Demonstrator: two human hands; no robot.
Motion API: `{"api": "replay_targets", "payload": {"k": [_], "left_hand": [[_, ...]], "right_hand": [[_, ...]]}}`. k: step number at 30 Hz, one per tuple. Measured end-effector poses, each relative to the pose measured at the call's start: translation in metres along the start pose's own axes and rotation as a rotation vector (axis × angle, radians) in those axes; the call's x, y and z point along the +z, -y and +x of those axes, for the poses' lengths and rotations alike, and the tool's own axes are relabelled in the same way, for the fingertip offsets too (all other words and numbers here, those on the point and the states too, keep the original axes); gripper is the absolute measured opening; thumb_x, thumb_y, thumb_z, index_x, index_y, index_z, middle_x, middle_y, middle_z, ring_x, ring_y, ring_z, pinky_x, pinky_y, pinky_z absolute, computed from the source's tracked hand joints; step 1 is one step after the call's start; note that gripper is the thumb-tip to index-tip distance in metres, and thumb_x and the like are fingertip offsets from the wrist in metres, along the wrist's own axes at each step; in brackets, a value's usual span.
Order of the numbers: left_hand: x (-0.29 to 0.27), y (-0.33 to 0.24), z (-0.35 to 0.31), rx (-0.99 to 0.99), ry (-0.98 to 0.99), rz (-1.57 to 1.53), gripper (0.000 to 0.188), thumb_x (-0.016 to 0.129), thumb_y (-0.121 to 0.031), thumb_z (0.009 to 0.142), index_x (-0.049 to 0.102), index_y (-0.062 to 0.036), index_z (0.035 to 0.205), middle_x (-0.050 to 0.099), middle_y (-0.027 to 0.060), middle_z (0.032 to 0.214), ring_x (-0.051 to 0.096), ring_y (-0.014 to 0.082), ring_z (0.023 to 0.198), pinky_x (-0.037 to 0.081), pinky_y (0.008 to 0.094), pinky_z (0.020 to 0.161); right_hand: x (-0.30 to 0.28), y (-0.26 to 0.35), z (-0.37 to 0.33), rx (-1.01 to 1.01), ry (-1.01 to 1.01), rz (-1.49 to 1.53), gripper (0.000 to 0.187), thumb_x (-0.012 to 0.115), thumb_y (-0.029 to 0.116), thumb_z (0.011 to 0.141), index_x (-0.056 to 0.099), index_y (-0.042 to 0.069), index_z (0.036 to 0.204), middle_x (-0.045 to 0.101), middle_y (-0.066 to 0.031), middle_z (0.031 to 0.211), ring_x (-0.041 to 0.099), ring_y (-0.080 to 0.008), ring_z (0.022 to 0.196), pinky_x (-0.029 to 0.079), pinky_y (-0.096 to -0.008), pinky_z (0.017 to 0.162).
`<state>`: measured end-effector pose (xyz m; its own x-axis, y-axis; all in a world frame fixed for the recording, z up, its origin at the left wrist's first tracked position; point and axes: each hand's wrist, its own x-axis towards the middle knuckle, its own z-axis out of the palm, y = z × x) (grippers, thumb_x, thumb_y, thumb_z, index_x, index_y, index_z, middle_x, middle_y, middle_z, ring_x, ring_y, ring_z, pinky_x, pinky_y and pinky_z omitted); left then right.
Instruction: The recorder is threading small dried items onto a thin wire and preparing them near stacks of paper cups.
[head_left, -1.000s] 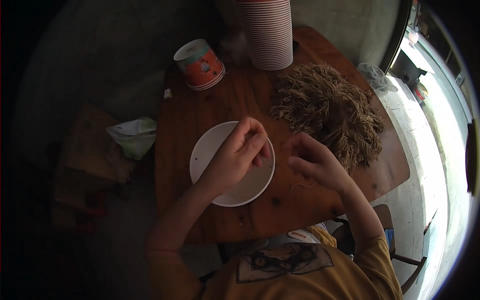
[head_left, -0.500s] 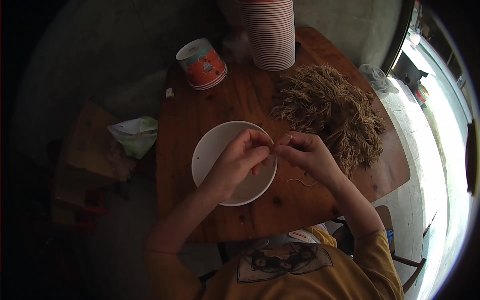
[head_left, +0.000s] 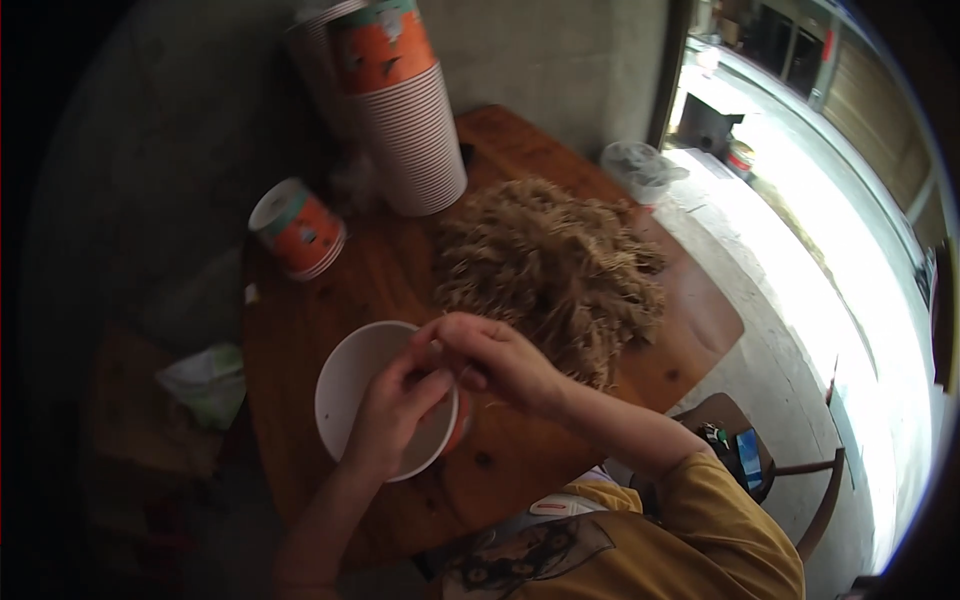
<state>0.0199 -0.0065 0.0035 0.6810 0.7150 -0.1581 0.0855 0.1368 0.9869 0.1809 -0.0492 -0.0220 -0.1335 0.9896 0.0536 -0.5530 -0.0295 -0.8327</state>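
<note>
Above the mouth of a white-lined paper bucket (head_left: 338, 405), my two hands meet with their fingers closed. My left hand (head_left: 392, 412) is over the bucket's opening, its fingertips pinched up near the other hand. My right hand (head_left: 505, 362) reaches in from the right, its curled fingers touching or overlapping the left ones. Anything between the fingertips is too small and blurred to make out. Just beyond my right hand, a large heap of tan, string-like strands (head_left: 560, 265) lies on the wooden table (head_left: 290, 350).
A tall stack of paper buckets (head_left: 412, 130) stands at the back, with a short upturned stack (head_left: 305, 235) to its left. A clear plastic bag (head_left: 640, 170) is past the far right edge. Right of me, a chair (head_left: 700, 410) holds a phone (head_left: 748, 458). At left sits a cardboard box (head_left: 140, 400).
The view has swung, so the table and its things sit further left and lower. My hands, slightly apart before, now come together at the fingers, with my right hand reaching across.
</note>
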Motion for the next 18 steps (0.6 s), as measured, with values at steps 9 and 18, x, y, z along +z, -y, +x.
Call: {"api": "replay_targets", "payload": {"k": [9,18], "left_hand": [[0.006,0.0,-0.004,0.123,-0.028,0.119,0.004,0.051,-0.013,0.09,0.05,-0.0093,0.089,0.052,-0.0021,0.076,0.044,0.0028,0.063,0.035,0.018,0.056],[0.002,-0.005,0.008,-0.08,-0.013,-0.058,0.009,0.054,-0.013,0.091,0.053,-0.0065,0.097,0.053,-0.0018,0.079,0.047,0.0034,0.065,0.038,0.019,0.056]], "right_hand": [[-0.011,0.004,-0.007,0.055,0.004,0.165,0.032,0.047,0.027,0.097,0.046,0.009,0.124,0.05,0.0044,0.067,0.045,-0.0023,0.058,0.037,-0.017,0.051],[-0.008,0.055,-0.005,-0.066,0.186,-0.802,0.028,0.061,0.006,0.087,0.052,0.004,0.114,0.059,-0.0017,0.096,0.056,-0.0072,0.092,0.047,-0.0241,0.081]]}}
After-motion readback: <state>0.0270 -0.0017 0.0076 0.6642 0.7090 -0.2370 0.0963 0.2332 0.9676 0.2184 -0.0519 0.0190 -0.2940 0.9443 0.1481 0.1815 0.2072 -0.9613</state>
